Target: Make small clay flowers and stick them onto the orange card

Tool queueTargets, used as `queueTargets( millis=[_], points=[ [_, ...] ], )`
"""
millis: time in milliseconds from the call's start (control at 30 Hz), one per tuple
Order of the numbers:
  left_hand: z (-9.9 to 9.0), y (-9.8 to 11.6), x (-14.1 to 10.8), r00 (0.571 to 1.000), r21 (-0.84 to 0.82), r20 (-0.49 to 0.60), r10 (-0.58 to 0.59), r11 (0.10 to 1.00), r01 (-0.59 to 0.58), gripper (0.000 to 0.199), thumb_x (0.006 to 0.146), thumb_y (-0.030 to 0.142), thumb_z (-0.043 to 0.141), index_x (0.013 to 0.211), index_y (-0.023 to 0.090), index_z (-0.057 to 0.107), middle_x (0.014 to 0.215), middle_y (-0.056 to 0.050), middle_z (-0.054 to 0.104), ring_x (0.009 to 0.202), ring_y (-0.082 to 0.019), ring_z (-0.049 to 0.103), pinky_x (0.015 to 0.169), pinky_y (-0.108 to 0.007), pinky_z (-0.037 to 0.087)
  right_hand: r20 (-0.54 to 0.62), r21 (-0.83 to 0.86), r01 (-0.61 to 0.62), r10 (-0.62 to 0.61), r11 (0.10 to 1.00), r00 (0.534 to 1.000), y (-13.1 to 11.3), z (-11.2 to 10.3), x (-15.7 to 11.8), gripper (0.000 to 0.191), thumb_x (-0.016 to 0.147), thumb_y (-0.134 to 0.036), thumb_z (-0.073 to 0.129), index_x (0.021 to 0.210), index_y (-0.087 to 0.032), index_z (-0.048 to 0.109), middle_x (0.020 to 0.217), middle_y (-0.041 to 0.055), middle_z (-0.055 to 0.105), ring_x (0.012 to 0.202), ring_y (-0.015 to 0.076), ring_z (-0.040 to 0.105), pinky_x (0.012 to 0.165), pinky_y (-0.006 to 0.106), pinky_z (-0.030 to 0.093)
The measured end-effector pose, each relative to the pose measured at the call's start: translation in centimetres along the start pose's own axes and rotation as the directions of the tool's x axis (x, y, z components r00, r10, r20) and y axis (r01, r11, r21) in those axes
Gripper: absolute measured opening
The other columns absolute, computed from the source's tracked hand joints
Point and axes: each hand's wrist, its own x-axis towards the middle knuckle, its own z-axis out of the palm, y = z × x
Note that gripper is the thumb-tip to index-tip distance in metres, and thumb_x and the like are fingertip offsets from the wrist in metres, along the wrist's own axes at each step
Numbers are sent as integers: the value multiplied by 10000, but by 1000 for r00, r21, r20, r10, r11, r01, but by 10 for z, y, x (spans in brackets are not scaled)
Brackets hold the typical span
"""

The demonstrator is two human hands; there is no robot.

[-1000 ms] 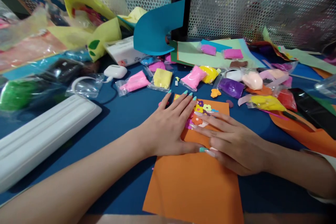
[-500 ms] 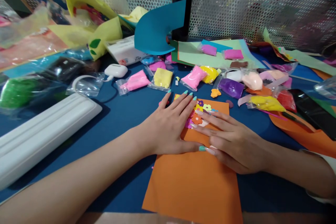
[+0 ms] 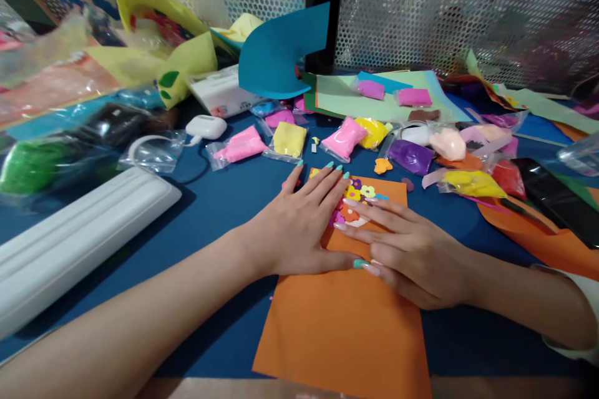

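Note:
An orange sheet of paper lies in front of me, with a cluster of small colourful flower shapes near its far end. My left hand rests flat across the sheet's left side, fingers spread, covering part of the cluster. My right hand reaches in from the right, its index and middle fingers stretched over the flowers and its other fingers partly curled. The thumb tips of both hands nearly meet on the paper. Whatever lies beneath the palms is hidden.
Beyond the sheet lie small bags of pink, yellow and purple clay. A long white device is at left, with a white earbud case behind it. A black phone lies right; a dark tablet-like slab stands behind curled blue paper.
My right hand's fingertips have slid very slightly left over the flowers. My left hand stays flat in place, and the view has shifted a little.

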Motion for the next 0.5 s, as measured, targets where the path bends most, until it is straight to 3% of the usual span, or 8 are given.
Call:
queueTargets(
  millis=[133,300,400,500],
  points=[
    [1,0,0,1000,-3,-5,2,1000,-2,962,755,752,341,1424,75,200,1495,-160,197,1389,-312,165,1110,-556,98,-43,32,9,-8,999,999,1,-1,0,311,879,-185,411,1124,-108,586,1287,69,557,1346,251,304,1081,441,313],
    [-2,0,1,1000,-34,2,-5,999,5,973,762,774,282,1424,65,204,1490,-175,197,1381,-333,182,1104,-570,92,-237,-7,17,-18,1000,971,3,-7,-6,177,855,-170,442,844,-128,613,1151,115,640,1302,227,388,1069,402,343],
    [-4,0,1,1000,-48,11,-14,999,15,718,906,583,189,1424,87,215,1490,-142,220,1390,-285,179,1109,-555,94,-265,-39,-13,2,999,964,3,-9,-10,147,835,-134,463,847,-116,609,1120,130,653,1278,231,423,1054,395,367],
    [-5,-1,3,1000,-69,-1,-24,997,23,546,956,399,140,1404,118,277,1480,-116,271,1383,-255,211,1100,-547,137,-271,-46,-26,12,999,962,2,-8,-11,145,834,-137,478,850,-106,618,1125,142,649,1248,252,457,1042,410,379]
  ],
)
